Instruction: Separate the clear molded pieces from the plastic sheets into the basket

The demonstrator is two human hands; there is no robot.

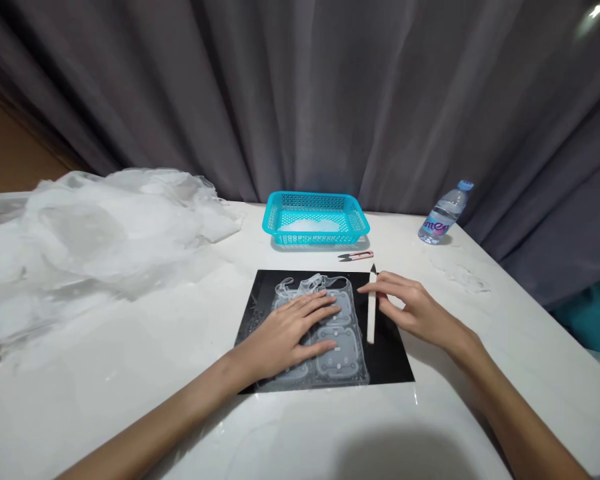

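My left hand (pixel 295 327) lies flat, fingers spread, on a clear plastic piece (pixel 337 353) with rounded rectangular panels. Loose transparent strips curl at the plastic's far end. Beneath it is a black mat (pixel 393 360). Just right of the plastic, my right hand (pixel 410 307) grips a white stick-shaped tool (pixel 371 320) between thumb and fingers. The tool stands nearly upright in the view, its dark pointed tip facing away from me. Beyond the mat rest pink-handled thread snips (pixel 356 256).
A turquoise basket (pixel 316 238) with white material inside stands behind the mat. To the left spreads a large heap of translucent plastic (pixel 115 213). A water bottle (pixel 445 213) and a crumpled clear scrap (pixel 465 277) are on the right. Grey curtain (pixel 320 100) hangs behind the white table (pixel 260 440).
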